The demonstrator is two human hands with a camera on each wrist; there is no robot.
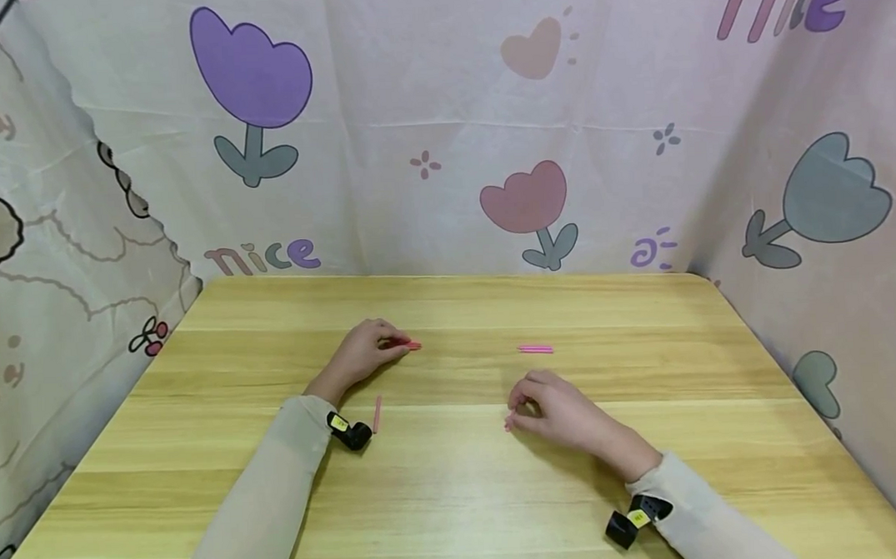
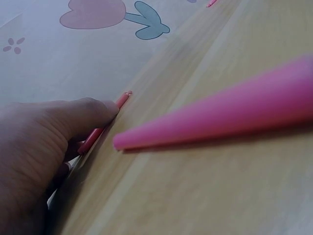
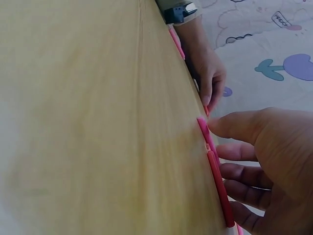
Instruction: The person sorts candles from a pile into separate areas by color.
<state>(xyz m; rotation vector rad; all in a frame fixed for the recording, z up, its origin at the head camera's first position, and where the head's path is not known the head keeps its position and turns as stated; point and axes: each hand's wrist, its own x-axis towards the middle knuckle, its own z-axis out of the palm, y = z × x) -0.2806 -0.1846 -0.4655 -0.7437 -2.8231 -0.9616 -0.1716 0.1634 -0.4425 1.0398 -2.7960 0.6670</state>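
Toward the back left, my left hand [image 1: 363,350] pinches a red stick [image 2: 90,139] with thumb and fingertips, low over the table. A single pink stick [image 1: 377,414] lies near the left wrist and looms large in the left wrist view. At right of centre, my right hand [image 1: 559,412] has its fingers curled, with thumb and index finger at a pink stick [image 3: 203,126]. Beside that pink stick, a red stick [image 3: 220,188] lies along the right fingers; the hand hides most of this from the head view.
Behind the right hand, pink sticks [image 1: 535,349] lie side by side on the wooden table [image 1: 443,513]. A white cloth printed with flowers [image 1: 409,81] hangs along the table's back edge. Each wrist carries a small black camera [image 1: 349,432].
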